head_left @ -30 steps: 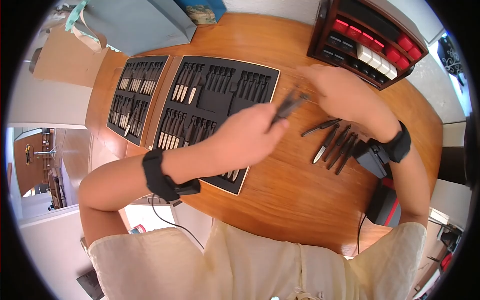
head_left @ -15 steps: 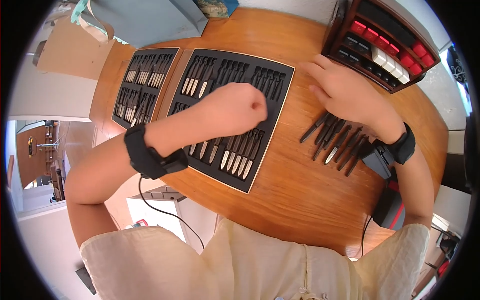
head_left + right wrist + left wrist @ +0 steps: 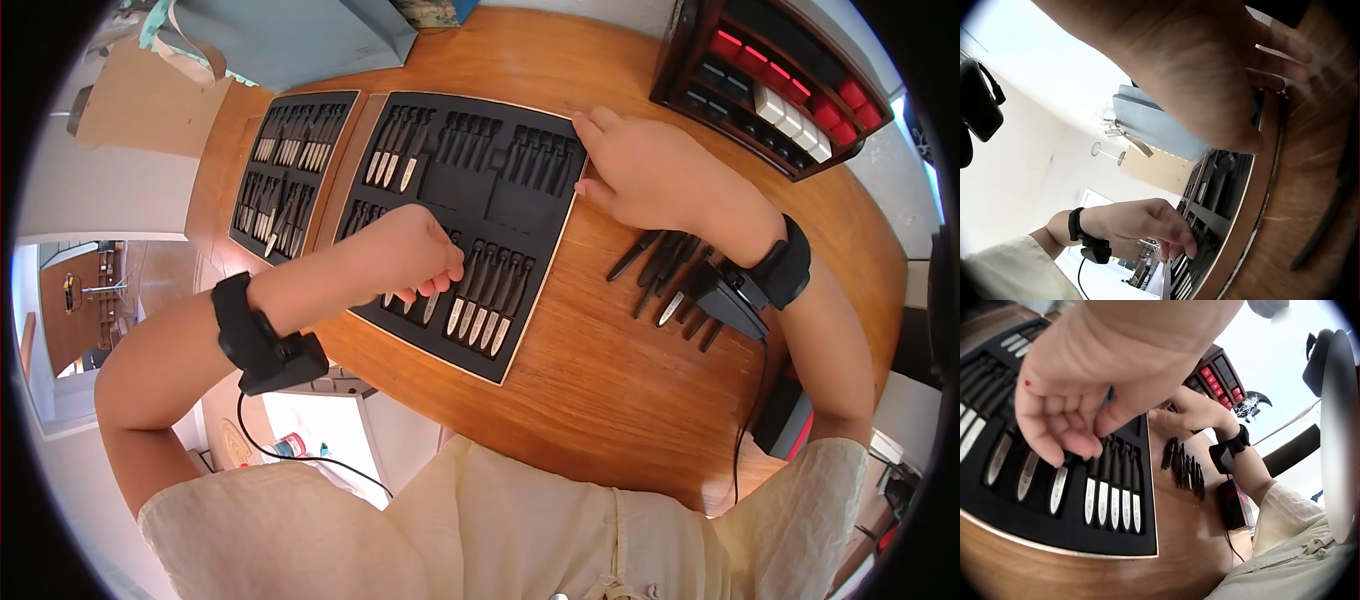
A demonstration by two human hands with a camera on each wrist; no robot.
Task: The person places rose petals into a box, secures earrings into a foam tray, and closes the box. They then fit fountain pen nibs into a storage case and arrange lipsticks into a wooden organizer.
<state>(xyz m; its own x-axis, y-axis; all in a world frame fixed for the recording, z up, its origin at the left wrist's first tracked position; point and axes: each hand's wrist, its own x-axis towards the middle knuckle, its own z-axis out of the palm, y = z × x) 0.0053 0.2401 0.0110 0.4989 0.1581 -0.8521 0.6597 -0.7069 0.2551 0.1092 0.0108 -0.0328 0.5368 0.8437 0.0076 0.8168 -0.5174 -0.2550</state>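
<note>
In the head view a black-lined box (image 3: 462, 215) holds rows of slim black pieces with silvery, blade-shaped ends (image 3: 483, 322). My left hand (image 3: 408, 250) bends its fingers low over the near rows. In the left wrist view the thumb and fingertips come right to the dark upper part of one piece (image 3: 1058, 487); whether they pinch it I cannot tell. My right hand (image 3: 645, 170) has its fingers extended, with fingertips and thumb at the box's right edge. Below it on the table lies a loose bunch of similar pieces (image 3: 665, 265), partly hidden by the wrist camera.
Left of the box sits a smaller black tray section (image 3: 290, 170) filled with more pieces. A dark wooden rack (image 3: 770, 85) with red, white and black items stands at the back right. A grey-blue paper bag (image 3: 300, 45) is at the back left on the wooden table (image 3: 590, 400).
My left hand has swung from beside the box, where it held dark pieces, back left over the near rows. The bunch on the table has grown. My right hand has moved left to the box edge.
</note>
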